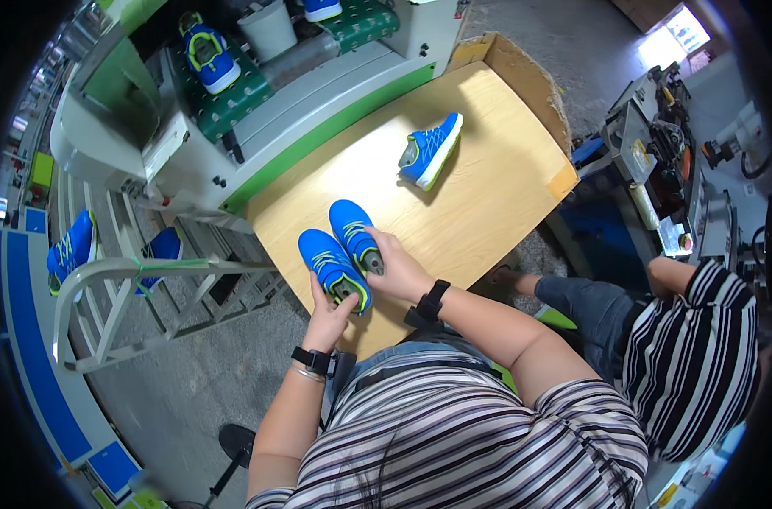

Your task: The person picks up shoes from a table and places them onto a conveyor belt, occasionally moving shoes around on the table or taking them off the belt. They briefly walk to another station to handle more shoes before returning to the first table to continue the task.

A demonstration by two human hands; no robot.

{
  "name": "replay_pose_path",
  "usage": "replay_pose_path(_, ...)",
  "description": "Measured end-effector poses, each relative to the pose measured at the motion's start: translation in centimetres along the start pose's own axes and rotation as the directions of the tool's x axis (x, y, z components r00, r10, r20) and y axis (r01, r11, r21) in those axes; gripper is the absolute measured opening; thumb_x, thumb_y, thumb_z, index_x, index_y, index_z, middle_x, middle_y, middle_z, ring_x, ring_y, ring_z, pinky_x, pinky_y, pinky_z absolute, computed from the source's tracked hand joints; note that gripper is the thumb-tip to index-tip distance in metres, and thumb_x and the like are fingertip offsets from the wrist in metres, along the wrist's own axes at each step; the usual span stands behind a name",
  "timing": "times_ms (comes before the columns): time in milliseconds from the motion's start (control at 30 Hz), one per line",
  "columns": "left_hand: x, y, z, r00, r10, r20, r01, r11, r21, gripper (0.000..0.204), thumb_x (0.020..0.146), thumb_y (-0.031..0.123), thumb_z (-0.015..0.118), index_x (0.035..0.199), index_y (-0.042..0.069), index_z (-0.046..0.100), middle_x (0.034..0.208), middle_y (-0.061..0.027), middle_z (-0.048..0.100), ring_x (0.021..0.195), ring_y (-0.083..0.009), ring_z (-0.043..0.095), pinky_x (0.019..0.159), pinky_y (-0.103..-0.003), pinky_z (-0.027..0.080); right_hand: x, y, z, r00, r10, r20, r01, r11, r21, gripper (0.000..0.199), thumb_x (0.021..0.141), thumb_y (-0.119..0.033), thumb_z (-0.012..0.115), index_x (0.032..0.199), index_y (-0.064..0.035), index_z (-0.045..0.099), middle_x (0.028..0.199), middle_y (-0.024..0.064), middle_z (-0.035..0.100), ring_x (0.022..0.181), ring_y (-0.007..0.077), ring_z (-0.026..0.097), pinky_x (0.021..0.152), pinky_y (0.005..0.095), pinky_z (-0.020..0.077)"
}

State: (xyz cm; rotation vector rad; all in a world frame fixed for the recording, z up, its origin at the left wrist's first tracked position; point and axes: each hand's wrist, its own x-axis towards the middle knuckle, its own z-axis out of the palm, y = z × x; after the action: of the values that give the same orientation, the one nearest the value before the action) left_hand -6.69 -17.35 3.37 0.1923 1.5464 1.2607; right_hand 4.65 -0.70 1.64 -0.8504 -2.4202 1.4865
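Observation:
Two blue sneakers with lime-green trim lie side by side over the near left part of a pale wooden table (487, 191), toes pointing away from me. My left hand (328, 316) grips the left sneaker (322, 250) at its heel and collar, thumb at the opening. Around the heel end of the right sneaker (348, 222) my right hand (396, 270) is closed, with the fingers partly hiding its collar. A third blue sneaker (432, 151) rests farther back on the table, tilted on its side with the white sole edge showing.
Beyond the table stands a conveyor machine with a green belt (225, 110), carrying another blue sneaker (208, 55) and a grey bucket (267, 30). A metal rack (106, 271) with blue shoes is at left. Another person in a striped shirt (687, 356) is close on the right.

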Motion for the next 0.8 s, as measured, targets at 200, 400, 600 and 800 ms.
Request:
replay_pose_path(200,0.8,1.3,-1.3,0.991,-0.008,0.131,0.014,0.999,-0.043,0.105,0.09,0.009,0.069,0.156,0.015,-0.012,0.144,-0.0141,0.044,0.105,-0.0184,0.061,0.078,-0.028,0.052,2.0,-2.2,-4.2,0.998,0.002,-0.062,-0.014,0.98,-0.197,0.071,0.088,-0.033,0.068,0.141,0.0031,0.038,0.137,0.0267,0.045,0.13,0.0424,0.042,0.111,0.0459,0.0339)
replay_pose_path(400,1.6,2.2,-3.0,0.984,-0.088,0.153,0.079,0.995,0.064,0.086,0.091,0.014,0.067,0.157,0.014,0.012,0.156,-0.0126,0.029,0.129,-0.0221,0.047,0.093,-0.034,0.05,7.2,5.4,-9.0,0.882,-0.058,-0.467,-0.277,0.74,-0.614,0.072,0.092,-0.037,0.06,0.146,0.0023,0.033,0.154,0.0211,0.032,0.145,0.0331,0.026,0.117,0.056,0.018)
replay_pose_path(600,1.8,1.5,-4.5,0.954,0.276,-0.119,-0.212,0.898,0.387,0.075,0.087,0.017,0.07,0.15,0.005,0.031,0.152,-0.0215,0.034,0.137,-0.0356,0.038,0.11,-0.043,0.034,-0.1,8.2,-9.7,0.717,0.163,-0.677,-0.237,0.971,-0.018,0.089,0.09,-0.033,0.068,0.152,0.0032,0.014,0.152,0.0315,0.025,0.141,0.0427,0.028,0.117,0.0436,0.0243)
replay_pose_path(800,3.1,5.5,1.6,0.767,0.582,0.27,-0.528,0.333,0.781,0.077,0.081,0.025,0.072,0.148,0.011,0.038,0.155,-0.02,0.031,0.142,-0.0404,0.03,0.113,-0.055,0.025,3.8,9.6,-11.7,0.587,0.444,-0.677,-0.357,0.892,0.276,0.097,0.077,-0.026,0.076,0.151,-0.0016,0.02,0.147,0.0288,0.033,0.133,0.0393,0.041,0.11,0.0408,0.0367)
